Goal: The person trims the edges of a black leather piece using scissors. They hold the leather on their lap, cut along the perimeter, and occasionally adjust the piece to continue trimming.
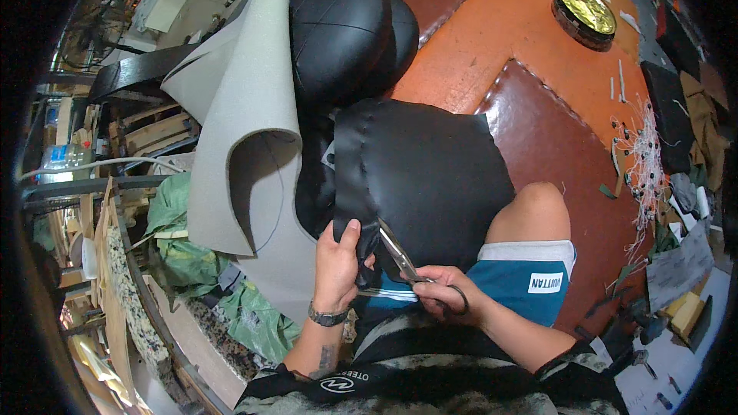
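Left grip (337,261): closed, pinching the lower left edge of the black sheet (438,177), thumb uppermost. Right grip (447,289): closed around the handles of the scissors (397,250), blades angled up and leftward, tips at the fold just beside the left fingers. Whether the blades are parted is too small to tell. Sheet location: over the person's lap, its right side near the bare knee (536,211), a doubled strip with a row of stitch-like marks along its left side. Grey padded sheet (265,46) stands curled to the left; rounded black cushion (338,31) sits beyond. Step in hand, as judged: trimming at the folded edge. Method notes: the left pinch should hold the edge taut but unstretched, since a pulled sheet would probably spring back and leave a wavy line. Fingertips look close to the blade tips; better to shift the pinch off the cutting line before each closing. Best to lift the layer to be cut clear of the one beneath, so that the lower blade takes nothing extra and spares the stitch-like row. Short, even snips seem safer than one long bite, with the blades kept off the blue shorts (507,284) below.
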Demonstrator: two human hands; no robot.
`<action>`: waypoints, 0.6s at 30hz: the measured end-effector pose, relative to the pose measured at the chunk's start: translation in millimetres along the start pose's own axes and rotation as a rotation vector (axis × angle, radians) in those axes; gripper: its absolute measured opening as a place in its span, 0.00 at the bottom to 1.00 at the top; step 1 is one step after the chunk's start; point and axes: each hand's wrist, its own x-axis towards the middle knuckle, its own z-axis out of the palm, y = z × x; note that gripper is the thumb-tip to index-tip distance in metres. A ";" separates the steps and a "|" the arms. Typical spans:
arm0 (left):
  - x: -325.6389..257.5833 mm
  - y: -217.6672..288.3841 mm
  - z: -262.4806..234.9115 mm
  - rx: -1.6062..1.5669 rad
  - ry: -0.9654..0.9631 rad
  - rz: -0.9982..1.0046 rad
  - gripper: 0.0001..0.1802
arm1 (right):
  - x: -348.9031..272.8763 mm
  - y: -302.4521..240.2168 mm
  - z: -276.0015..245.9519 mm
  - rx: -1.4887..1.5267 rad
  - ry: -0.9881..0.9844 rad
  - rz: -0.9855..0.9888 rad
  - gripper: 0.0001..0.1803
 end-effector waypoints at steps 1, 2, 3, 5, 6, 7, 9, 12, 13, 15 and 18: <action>0.2 -1.2 -0.5 -0.032 -0.010 0.004 0.09 | 1.7 1.2 2.9 0.014 0.008 -0.005 0.23; 0.1 -2.3 -0.9 -0.026 -0.009 0.000 0.09 | 3.1 1.9 5.2 0.015 -0.001 -0.036 0.23; 0.0 -3.3 -1.0 -0.027 -0.005 -0.006 0.09 | 3.8 2.5 7.5 0.017 -0.004 -0.045 0.23; 0.3 -4.6 -0.8 -0.041 -0.004 -0.005 0.09 | 4.1 2.6 11.1 0.002 -0.007 -0.060 0.23; 0.4 -5.1 -0.9 -0.054 -0.006 0.000 0.10 | 3.7 2.7 12.8 -0.014 -0.008 -0.066 0.23; 0.6 -5.3 -0.7 -0.068 -0.012 -0.002 0.10 | 3.4 2.5 14.0 -0.028 -0.009 -0.072 0.22; 1.1 -4.7 -1.6 -0.074 -0.024 -0.006 0.10 | 3.6 2.4 16.0 -0.020 -0.015 -0.076 0.21; 2.1 -3.3 -3.0 -0.110 -0.045 -0.024 0.10 | 5.7 3.6 17.4 0.060 -0.036 -0.074 0.20; 1.9 -3.0 -3.0 -0.129 -0.040 -0.037 0.09 | 6.4 4.4 17.5 0.097 -0.046 -0.070 0.20; 1.9 -2.0 -1.9 -0.124 -0.046 -0.026 0.09 | 9.0 7.3 19.5 0.138 -0.049 -0.069 0.19; 1.5 0.9 0.0 -0.120 -0.048 -0.032 0.09 | 10.8 11.2 22.1 0.122 -0.036 -0.087 0.18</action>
